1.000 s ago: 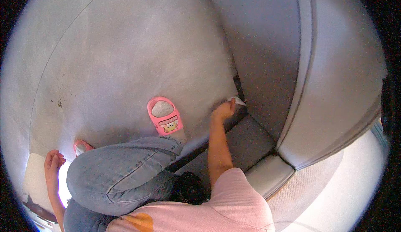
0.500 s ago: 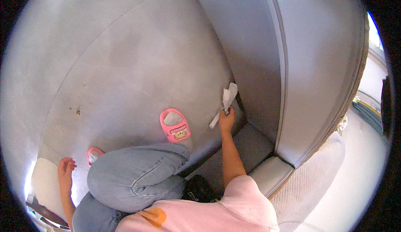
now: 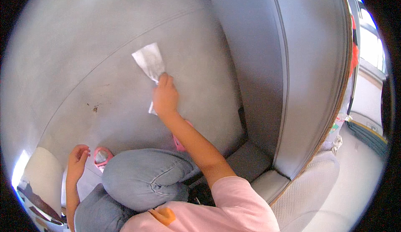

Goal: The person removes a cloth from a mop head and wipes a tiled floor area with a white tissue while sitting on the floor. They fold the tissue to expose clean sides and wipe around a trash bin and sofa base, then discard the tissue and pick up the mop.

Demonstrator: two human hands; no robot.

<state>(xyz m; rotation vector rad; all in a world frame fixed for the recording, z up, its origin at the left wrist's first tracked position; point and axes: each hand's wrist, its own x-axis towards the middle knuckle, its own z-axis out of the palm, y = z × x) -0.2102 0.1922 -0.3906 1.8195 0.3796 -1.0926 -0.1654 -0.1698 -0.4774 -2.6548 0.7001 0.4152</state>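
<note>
Away from the foot of the grey furniture (image 3: pixel 309 69) the white wipe (image 3: pixel 151 60) has been swept, carried leftward and forward over the grey floor (image 3: pixel 79 44) by the right hand (image 3: pixel 165 95). It is pinched there now, gathered between the thumb and bent fingers, its wide end fanned out beyond the fingertips and a smaller end left poking out at the near side of the fist. Whether the floor is being touched by the wipe cannot be told from this angle. Off to the left of the right hand, well apart from it, a cluster of dark specks (image 3: pixel 95 108) is seen on the floor. Over on the left, the left hand (image 3: pixel 78 154) is held raised, nothing gripped, its fingers loosely curled and parted, just beside a pink slipper (image 3: pixel 102 156) worn on the left foot. The other slipper (image 3: pixel 179 142) is mostly hidden behind the right forearm (image 3: pixel 198 146). Low in the view, the knees are seen bent in blue jeans (image 3: pixel 144 175), and a pink shirt (image 3: pixel 204 211) is shown with an orange patch (image 3: pixel 166 216) on its front.
</note>
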